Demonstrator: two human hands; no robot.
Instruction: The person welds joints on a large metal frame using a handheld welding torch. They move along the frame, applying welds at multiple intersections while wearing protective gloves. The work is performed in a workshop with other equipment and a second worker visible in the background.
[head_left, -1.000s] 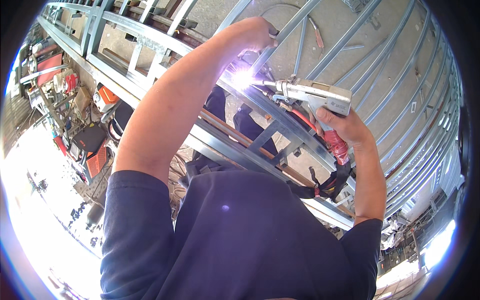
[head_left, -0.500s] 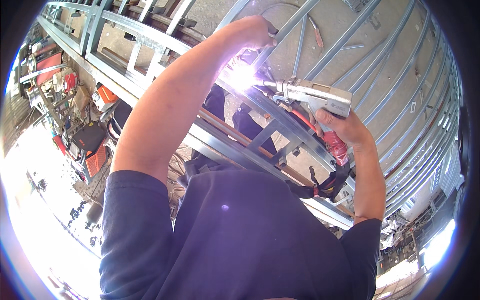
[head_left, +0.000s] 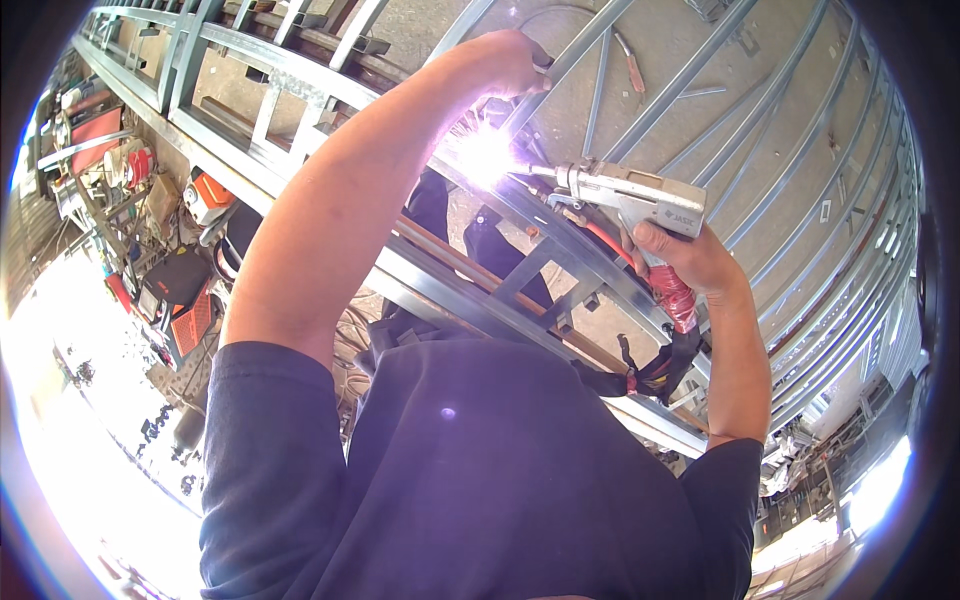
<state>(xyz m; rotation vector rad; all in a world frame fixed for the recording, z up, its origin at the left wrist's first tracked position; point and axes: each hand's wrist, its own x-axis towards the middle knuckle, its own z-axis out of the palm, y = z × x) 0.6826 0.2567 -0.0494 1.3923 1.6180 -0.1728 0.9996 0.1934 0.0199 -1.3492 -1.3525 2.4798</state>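
Two hands are in view: the left hand (head_left: 510, 62) and the right hand (head_left: 690, 262). One grey welding gun (head_left: 630, 195) sits inside the closed fingers of the right hand, and one red-wrapped hose (head_left: 672, 290) runs out below those fingers. One bright weld flare (head_left: 482, 155) burns just beyond the gun's tip, between the fingers of the two hands. One steel truss frame (head_left: 540, 230) passes under both sets of fingers. Well away from the fingers, to the left hand's side, stand two orange machines (head_left: 185, 310).
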